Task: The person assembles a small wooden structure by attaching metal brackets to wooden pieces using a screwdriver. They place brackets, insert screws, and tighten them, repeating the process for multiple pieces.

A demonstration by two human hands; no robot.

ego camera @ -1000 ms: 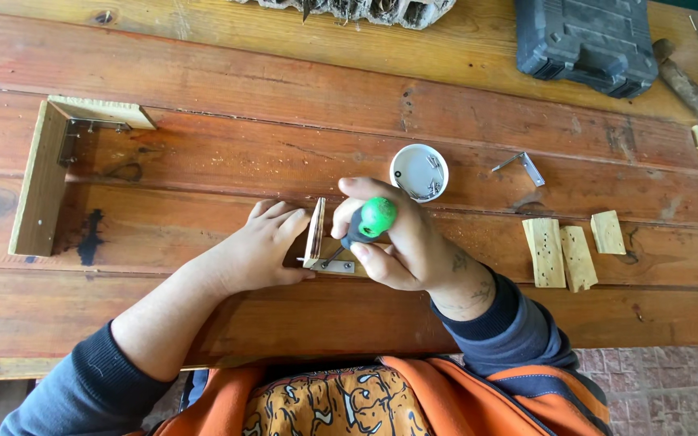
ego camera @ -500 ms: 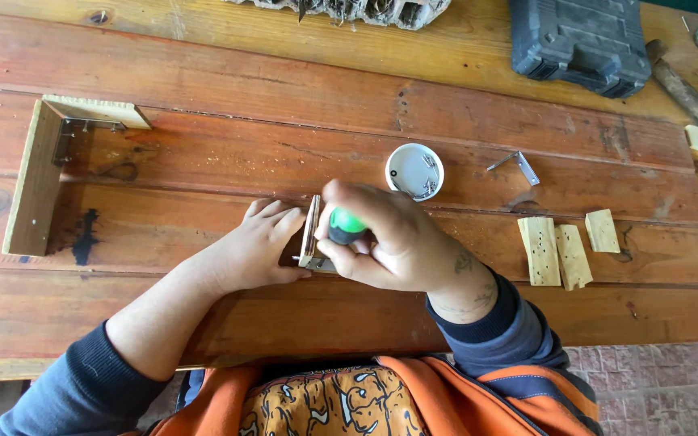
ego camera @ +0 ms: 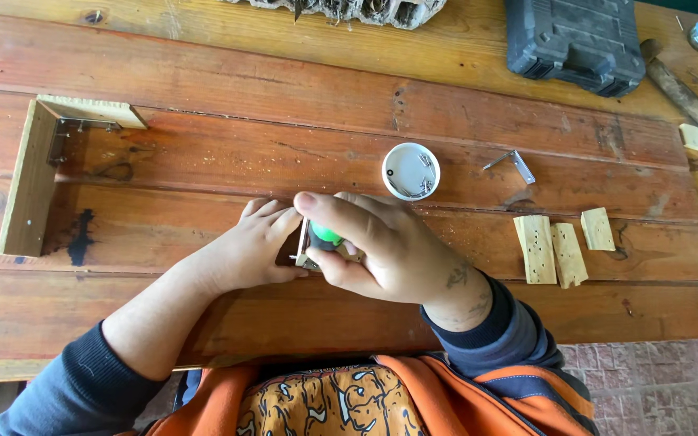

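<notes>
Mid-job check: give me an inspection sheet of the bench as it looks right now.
Surface: plank table, reddish, dark stain at left.
Job's things: green-handled tool and small metal bracket piece, mostly hidden between the hands.
Clutter: white dish of screws; loose bracket; three wood blocks; L-shaped wood frame; dark case; more offcuts at right edge.
Grippers: left hand steadies the piece; right hand wraps the tool.
Cables: nothing seen.
Surroundings: brick floor at lower right.
</notes>
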